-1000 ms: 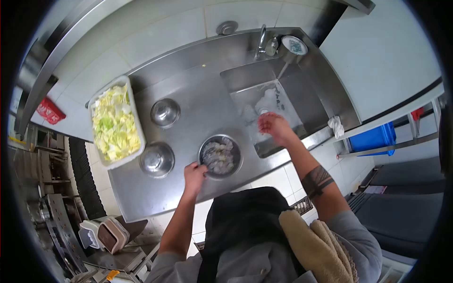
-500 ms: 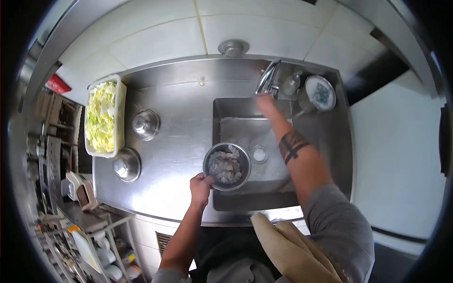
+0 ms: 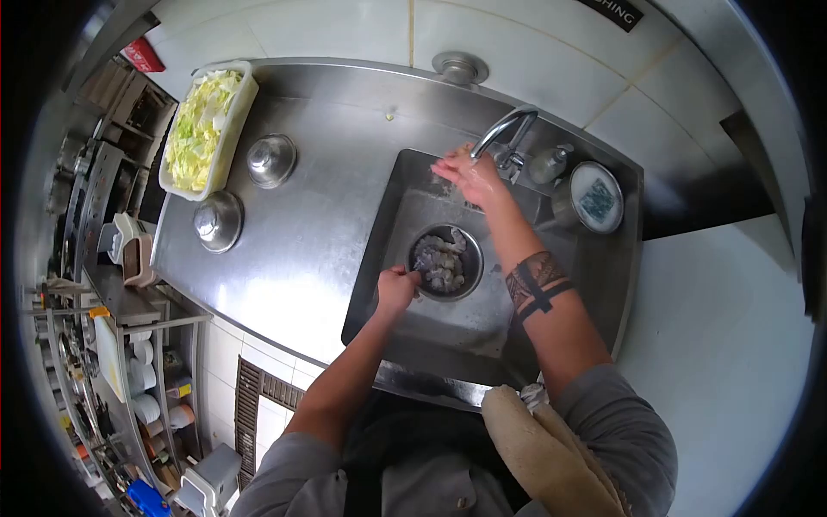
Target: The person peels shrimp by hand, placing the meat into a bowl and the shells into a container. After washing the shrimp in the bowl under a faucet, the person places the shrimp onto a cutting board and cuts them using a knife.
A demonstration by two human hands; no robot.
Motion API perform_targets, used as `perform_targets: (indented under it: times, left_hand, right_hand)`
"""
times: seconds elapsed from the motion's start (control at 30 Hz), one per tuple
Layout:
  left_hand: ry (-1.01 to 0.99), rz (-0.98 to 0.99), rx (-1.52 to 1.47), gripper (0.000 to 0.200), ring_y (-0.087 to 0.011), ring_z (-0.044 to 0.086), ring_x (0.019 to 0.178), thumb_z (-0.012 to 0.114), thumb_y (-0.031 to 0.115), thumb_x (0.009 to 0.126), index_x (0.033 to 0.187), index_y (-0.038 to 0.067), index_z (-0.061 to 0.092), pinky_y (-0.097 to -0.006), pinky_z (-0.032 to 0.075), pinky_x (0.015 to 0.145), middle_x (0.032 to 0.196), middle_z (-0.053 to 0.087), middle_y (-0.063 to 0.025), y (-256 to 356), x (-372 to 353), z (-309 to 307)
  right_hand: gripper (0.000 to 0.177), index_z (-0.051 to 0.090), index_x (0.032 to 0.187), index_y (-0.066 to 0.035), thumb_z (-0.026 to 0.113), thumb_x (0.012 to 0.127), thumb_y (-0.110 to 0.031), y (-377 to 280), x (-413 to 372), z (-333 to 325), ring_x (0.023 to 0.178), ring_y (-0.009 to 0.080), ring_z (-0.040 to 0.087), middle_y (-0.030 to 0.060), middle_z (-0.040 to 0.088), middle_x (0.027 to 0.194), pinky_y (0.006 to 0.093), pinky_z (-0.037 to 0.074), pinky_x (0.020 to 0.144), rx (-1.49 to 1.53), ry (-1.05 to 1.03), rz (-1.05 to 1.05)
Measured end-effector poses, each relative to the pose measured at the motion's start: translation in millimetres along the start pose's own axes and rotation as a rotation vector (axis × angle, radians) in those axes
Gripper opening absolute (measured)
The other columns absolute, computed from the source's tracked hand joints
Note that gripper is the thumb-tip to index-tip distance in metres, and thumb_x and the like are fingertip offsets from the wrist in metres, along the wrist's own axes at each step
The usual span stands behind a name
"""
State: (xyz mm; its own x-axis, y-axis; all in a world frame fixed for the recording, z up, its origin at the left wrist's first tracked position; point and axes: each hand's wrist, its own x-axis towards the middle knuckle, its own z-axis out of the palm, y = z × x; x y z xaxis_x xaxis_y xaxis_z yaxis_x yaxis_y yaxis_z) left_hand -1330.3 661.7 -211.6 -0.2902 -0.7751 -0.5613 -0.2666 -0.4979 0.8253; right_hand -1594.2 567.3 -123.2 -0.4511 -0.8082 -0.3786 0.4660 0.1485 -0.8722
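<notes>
My left hand (image 3: 399, 288) is closed on the left rim of a round metal bowl (image 3: 475, 277). Pale, shrimp-like pieces (image 3: 441, 260) lie inside the bowl, which is over the sink basin (image 3: 457, 332). Beneath the spout of the chrome faucet (image 3: 508, 125), my right hand (image 3: 472, 175) is open with its fingers apart, palm turned partly up. It holds nothing.
A white tub (image 3: 244, 108) of chopped cabbage stands at the left. Beside it are two upturned metal bowls (image 3: 271, 160) (image 3: 218, 222). A soap bottle (image 3: 548, 164) and a round container (image 3: 596, 197) stand right of the faucet.
The bowl has moved right, from the sink's left edge to over the basin, with my left hand on it. My right hand has come to beneath the spout. The view has turned.
</notes>
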Motion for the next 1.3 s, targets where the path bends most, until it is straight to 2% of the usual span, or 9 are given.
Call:
perform_targets:
  times: [0.1,0.5,0.57,0.73,0.9,0.97,1.1,1.17,1.3]
  left_hand:
    - [0.001,-0.009,-0.018,0.009,-0.0168,0.059,0.055,0.070,0.005,0.076,0.072,-0.003,0.067,-0.0322,0.048,0.052,0.066,0.063,-0.0077,-1,-7,-2]
    - [-0.309,0.106,-0.116,0.006,-0.0168,0.059,0.058,0.069,0.005,0.073,0.077,0.000,0.066,-0.0322,0.047,0.054,0.068,0.063,-0.0072,56,97,18]
    - [-0.367,0.140,0.114,0.016,-0.0209,0.066,0.066,0.070,0.010,0.076,0.084,-0.003,0.068,-0.0364,0.056,0.064,0.074,0.067,-0.0124,104,101,31]
    - [-0.432,0.967,0.809,0.052,-0.0413,0.068,0.113,0.064,0.016,0.084,0.134,0.004,0.063,-0.0463,0.053,0.100,0.123,0.068,-0.0283,183,100,99]
    - [-0.702,1.059,0.875,0.043,-0.0356,0.068,0.119,0.067,0.019,0.091,0.132,0.003,0.065,-0.0428,0.053,0.106,0.128,0.070,-0.0233,193,153,93]
    - [-1.000,-0.280,0.152,0.036,-0.0290,0.070,0.116,0.063,0.023,0.102,0.130,0.001,0.065,-0.0419,0.056,0.104,0.125,0.072,-0.0190,193,155,56]
    - [-0.882,-0.235,-0.312,0.036,-0.0248,0.071,0.112,0.057,0.026,0.108,0.132,-0.001,0.061,-0.0435,0.058,0.102,0.125,0.071,-0.0153,161,131,16]
    - [-0.573,-0.338,-0.578,0.035,-0.0278,0.072,0.109,0.054,0.024,0.109,0.135,0.001,0.057,-0.0486,0.061,0.094,0.126,0.069,-0.0137,146,124,11]
    - [-0.518,-0.126,-0.412,0.035,-0.0269,0.075,0.098,0.048,0.026,0.112,0.140,0.006,0.053,-0.0468,0.066,0.066,0.122,0.069,-0.0111,114,118,10]
  right_hand:
    - [0.026,0.059,0.087,-0.003,0.059,0.102,-0.024,-8,-10,7,0.060,0.0197,0.058,0.0057,0.056,0.075,0.0399,0.058,0.053,-0.029,-0.096,0.020]
    - [0.053,0.056,0.141,-0.006,0.067,0.101,-0.040,55,-57,-95,0.099,0.0210,0.066,0.0093,0.068,0.115,0.0385,0.054,0.091,-0.901,0.097,-0.111]
    - [0.050,0.051,0.146,-0.007,0.065,0.104,-0.030,68,-69,-119,0.111,0.0192,0.063,0.0076,0.067,0.122,0.0368,0.052,0.096,-0.071,0.142,0.139]
    - [0.027,0.061,0.130,-0.004,0.060,0.107,-0.016,72,-83,-129,0.101,0.0181,0.069,0.0077,0.071,0.112,0.0351,0.057,0.085,-0.012,0.323,0.029]
    - [0.022,0.070,0.118,-0.002,0.065,0.105,-0.019,29,-98,-79,0.091,0.0164,0.070,0.0067,0.073,0.104,0.0322,0.056,0.083,-0.052,0.261,0.028]
    - [0.023,0.076,0.114,-0.005,0.071,0.099,-0.021,22,-77,-72,0.091,0.0174,0.070,0.0049,0.076,0.106,0.0381,0.054,0.080,-0.325,0.317,-0.094]
    - [0.016,0.079,0.101,-0.005,0.079,0.092,-0.019,3,-59,-22,0.086,0.0148,0.069,0.0079,0.075,0.096,0.0308,0.053,0.077,-0.957,0.419,-0.271]
    - [0.023,0.078,0.104,-0.005,0.079,0.087,-0.020,10,-47,-10,0.085,0.0290,0.073,0.0167,0.075,0.099,0.0383,0.054,0.080,-0.989,0.455,-0.714]
    - [0.021,0.078,0.104,-0.003,0.074,0.093,-0.020,13,-36,-2,0.087,0.0232,0.072,0.0125,0.077,0.094,0.0369,0.054,0.081,-0.518,0.237,-0.282]
